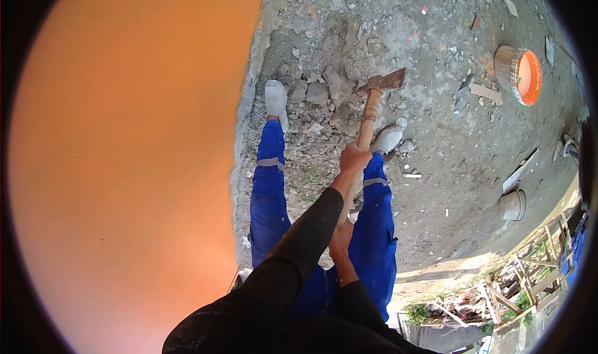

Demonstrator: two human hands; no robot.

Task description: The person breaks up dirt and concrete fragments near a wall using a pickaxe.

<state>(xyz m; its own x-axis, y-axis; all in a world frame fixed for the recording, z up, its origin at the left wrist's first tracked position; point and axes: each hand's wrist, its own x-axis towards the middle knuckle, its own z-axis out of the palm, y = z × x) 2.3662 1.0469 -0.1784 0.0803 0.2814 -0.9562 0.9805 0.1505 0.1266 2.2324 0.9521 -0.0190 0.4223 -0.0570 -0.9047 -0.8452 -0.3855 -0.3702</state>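
"As the mattock (pixel 369 114) is gripped, where is its head?"
"By the rubble (pixel 324 95), just beyond the right shoe (pixel 387 139). Left hand (pixel 354 157) wraps the handle midway; right hand (pixel 341 235) clasps its end."

My left hand (pixel 354 157) grips the mattock (pixel 370 114) ahead of my right hand (pixel 341 237), between my legs. Its head rests on rubble (pixel 324 95) at the foot of the wall (pixel 124 167) to my left, and a bucket (pixel 518 75) sits well off to the right.
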